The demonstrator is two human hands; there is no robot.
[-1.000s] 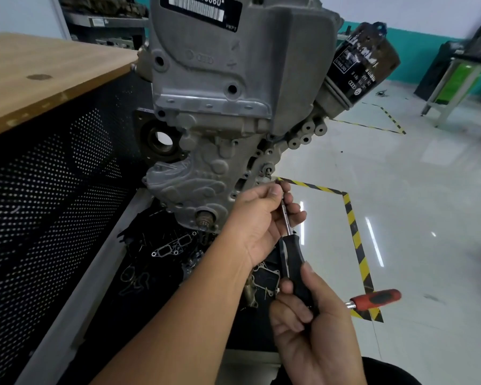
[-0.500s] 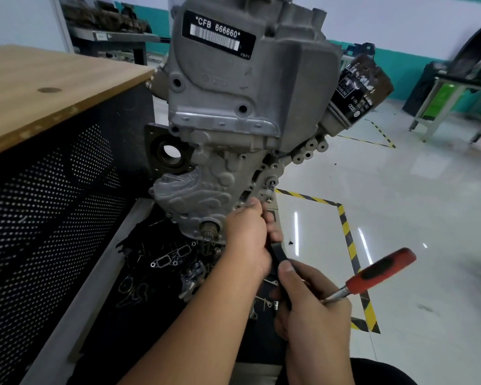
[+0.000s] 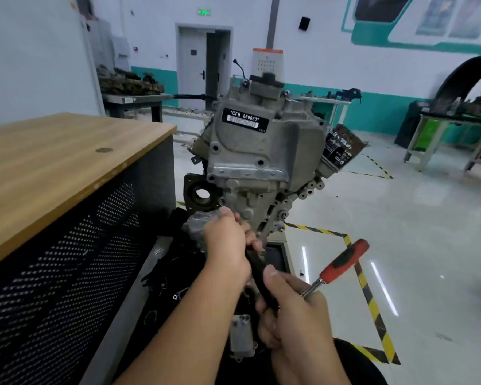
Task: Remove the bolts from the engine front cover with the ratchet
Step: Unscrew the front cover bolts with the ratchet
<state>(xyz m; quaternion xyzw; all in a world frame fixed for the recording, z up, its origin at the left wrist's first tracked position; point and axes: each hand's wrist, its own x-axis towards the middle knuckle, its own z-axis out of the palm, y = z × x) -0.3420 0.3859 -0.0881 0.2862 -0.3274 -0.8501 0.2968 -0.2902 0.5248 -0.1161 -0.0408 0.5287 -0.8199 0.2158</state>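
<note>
So the engine front cover (image 3: 250, 162) sat just right of the wooden-topped bench (image 3: 67, 162), oil filter (image 3: 342, 151) on its right side, with the left hand (image 3: 228, 245) blocking the cover's lower bolts. Left hand was closed around the tool's front end at the cover; right hand (image 3: 292, 309) was wrapped on the black driver handle (image 3: 258, 270) plus the ratchet (image 3: 342, 262). Versus half a second earlier, the view had tilted up and the left hand sat higher on the cover.

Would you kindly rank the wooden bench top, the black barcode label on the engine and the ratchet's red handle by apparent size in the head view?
1. Wooden bench top, largest, though nearest the camera.
2. Barcode label.
3. Ratchet's red handle; close to the label, so that order is unsure.
</note>
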